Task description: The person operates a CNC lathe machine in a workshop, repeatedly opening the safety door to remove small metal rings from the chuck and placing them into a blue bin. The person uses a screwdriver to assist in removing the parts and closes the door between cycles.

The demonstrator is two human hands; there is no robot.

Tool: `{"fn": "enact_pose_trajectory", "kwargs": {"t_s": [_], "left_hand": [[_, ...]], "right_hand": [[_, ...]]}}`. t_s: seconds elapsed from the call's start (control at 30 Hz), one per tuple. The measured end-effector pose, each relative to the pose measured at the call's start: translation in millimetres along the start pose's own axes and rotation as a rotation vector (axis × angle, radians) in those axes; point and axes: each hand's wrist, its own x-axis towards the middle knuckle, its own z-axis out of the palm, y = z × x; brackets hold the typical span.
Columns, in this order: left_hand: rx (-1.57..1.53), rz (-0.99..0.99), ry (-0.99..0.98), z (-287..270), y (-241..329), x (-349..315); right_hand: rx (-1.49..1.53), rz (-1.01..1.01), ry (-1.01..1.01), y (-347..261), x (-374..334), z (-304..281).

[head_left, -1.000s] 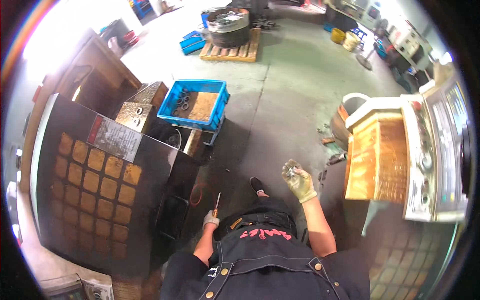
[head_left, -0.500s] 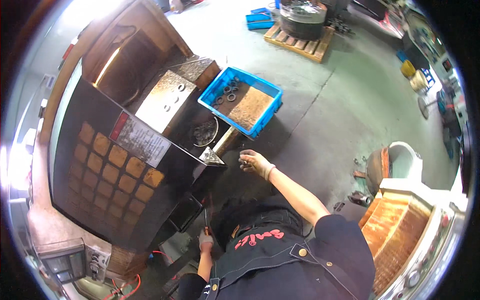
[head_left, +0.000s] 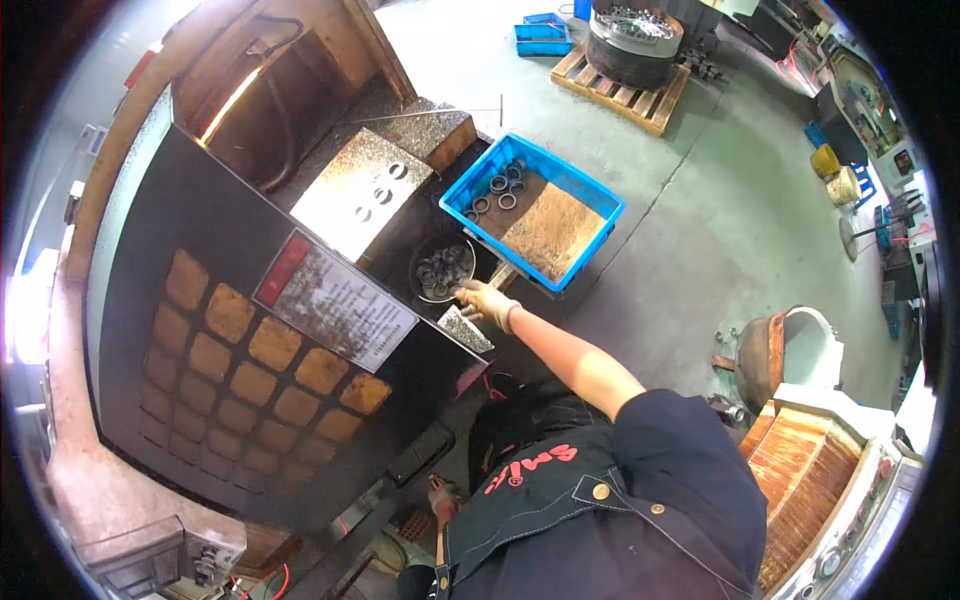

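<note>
My right hand, in a pale work glove, reaches over the near rim of a round basket. Its fingers are spread and point toward a heap of dark metal rings inside; nothing shows clearly between them. Low beside my apron, my left hand is gloved and closed around something dark that I cannot make out. Past the basket stands a blue crate with several dark rings at its left end and a brown sheet on its bottom. Three rings lie in a row on a bright metal ledge.
A dark machine panel with worn square pads fills the left side. Its lit opening lies behind the ledge. Farther off, a wooden pallet bears a round drum. At the right is a rusty, stepped machine cover.
My right hand has moved from beside the crate's near corner to the basket's rim, and its fingers have spread. The whole view has shifted; my left hand stays low by the apron.
</note>
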Motion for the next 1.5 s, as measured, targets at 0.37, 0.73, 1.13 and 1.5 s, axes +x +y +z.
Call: {"fn": "enact_pose_trajectory", "kwargs": {"t_s": [0.37, 0.73, 1.13, 1.5], "left_hand": [[-0.022, -0.034, -0.036, 3, 22, 15], [0.178, 0.005, -0.006, 46, 14, -56], [-0.046, -0.185, 0.206, 70, 135, -105], [0.143, -0.267, 0.118, 101, 168, -35]], "right_hand": [[-0.8, -0.617, 0.416, -109, -56, -103], [-1.248, -0.114, 0.565, -160, 98, -165], [-0.327, -0.429, 0.454, -116, 123, -231], [0.677, -0.129, -0.073, -115, -53, -190]]}}
